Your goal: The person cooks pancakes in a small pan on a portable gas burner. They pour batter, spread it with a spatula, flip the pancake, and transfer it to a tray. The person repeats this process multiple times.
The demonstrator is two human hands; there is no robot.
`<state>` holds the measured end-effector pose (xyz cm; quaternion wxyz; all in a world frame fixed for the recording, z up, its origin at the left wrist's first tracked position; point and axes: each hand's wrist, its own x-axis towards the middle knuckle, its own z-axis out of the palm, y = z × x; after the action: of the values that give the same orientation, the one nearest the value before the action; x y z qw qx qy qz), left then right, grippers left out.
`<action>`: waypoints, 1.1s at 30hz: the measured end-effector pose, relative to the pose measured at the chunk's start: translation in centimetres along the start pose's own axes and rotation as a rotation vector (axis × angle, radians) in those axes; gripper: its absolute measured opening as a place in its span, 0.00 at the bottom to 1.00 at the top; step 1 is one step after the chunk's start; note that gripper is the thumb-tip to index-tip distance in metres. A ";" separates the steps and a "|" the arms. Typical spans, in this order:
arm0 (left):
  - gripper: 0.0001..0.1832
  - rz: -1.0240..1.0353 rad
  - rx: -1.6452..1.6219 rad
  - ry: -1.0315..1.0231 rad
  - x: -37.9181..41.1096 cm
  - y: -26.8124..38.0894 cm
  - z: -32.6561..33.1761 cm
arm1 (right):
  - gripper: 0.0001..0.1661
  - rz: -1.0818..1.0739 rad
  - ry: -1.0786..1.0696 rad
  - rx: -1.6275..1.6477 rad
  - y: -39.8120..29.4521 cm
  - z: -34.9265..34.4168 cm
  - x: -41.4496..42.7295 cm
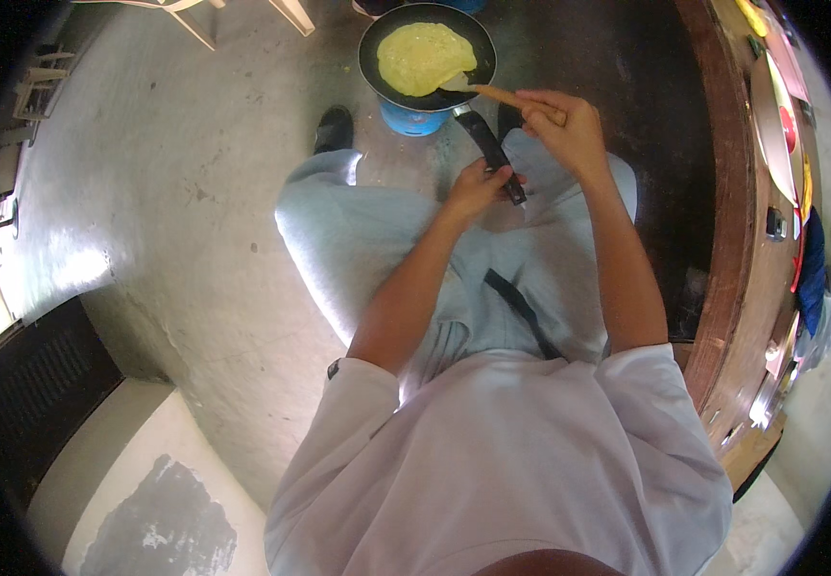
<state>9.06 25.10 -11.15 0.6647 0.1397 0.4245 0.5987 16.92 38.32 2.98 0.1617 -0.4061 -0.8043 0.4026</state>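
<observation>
A black frying pan (484, 61) rests on a small blue stove (415, 121) on the floor in front of me. In it lies a flat, round yellow omelette or pancake (422, 57), its lower right edge a little uneven. My left hand (482, 189) is closed around the pan's black handle (486, 140), near its end. My right hand (563, 129) grips the wooden handle of a spatula (505, 95); the pale blade touches the lower right edge of the food, and its tip is partly hidden.
A wooden table (736, 288) runs along my right side, holding a white tray (775, 129) and mixed items. Plastic chair legs (291, 16) stand at the upper left. Beyond the pan, part of a shoe (376, 7) shows. A dark louvred panel (48, 389) is at lower left.
</observation>
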 end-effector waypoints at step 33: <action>0.16 -0.041 0.125 0.063 -0.1 -0.8 0.2 | 0.18 0.029 0.227 -0.141 4.6 7.2 0.5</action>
<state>9.78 24.89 -11.56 0.6533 0.1533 0.4845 0.5612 14.78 36.58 -5.11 0.2169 -0.4710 -0.8010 0.2990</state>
